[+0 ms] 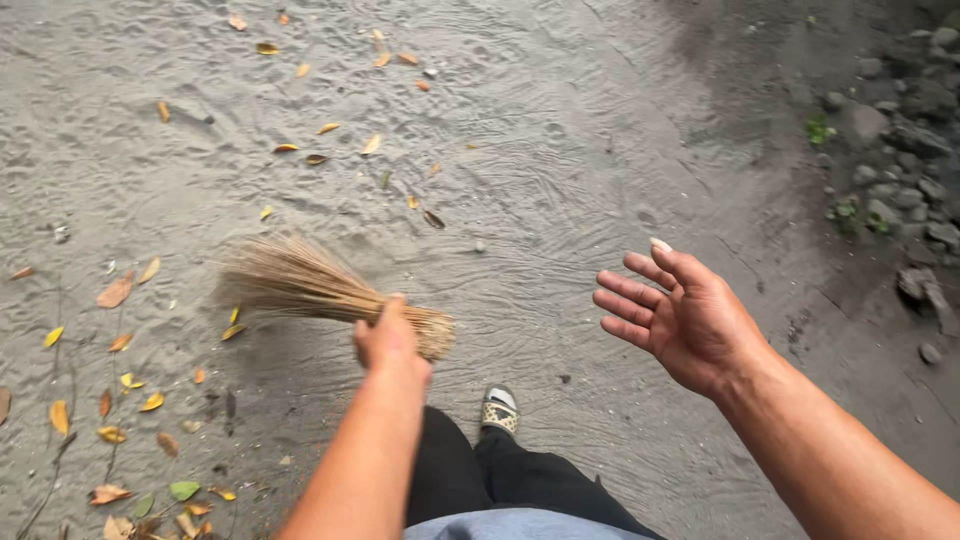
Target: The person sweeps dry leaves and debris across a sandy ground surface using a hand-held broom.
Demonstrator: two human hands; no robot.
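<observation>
Left hand (388, 340) gripping broom (300, 285), scattered leaves (120, 290)

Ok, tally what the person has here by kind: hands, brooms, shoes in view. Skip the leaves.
Hands: 2, the left hand closed on the broom, the right hand open and empty
Brooms: 1, a straw broom
Shoes: 1, a patterned shoe on the sandy ground
Total: 4

Broom (310, 285) in left hand (388, 340), bristles fanned out to the left over sandy ground (560, 150). Right hand (680, 315) well apart to the right. Leaves (130, 400) lie left & ahead; stones (900, 150) far right. Foot (499, 410) below, btwn hands.
</observation>
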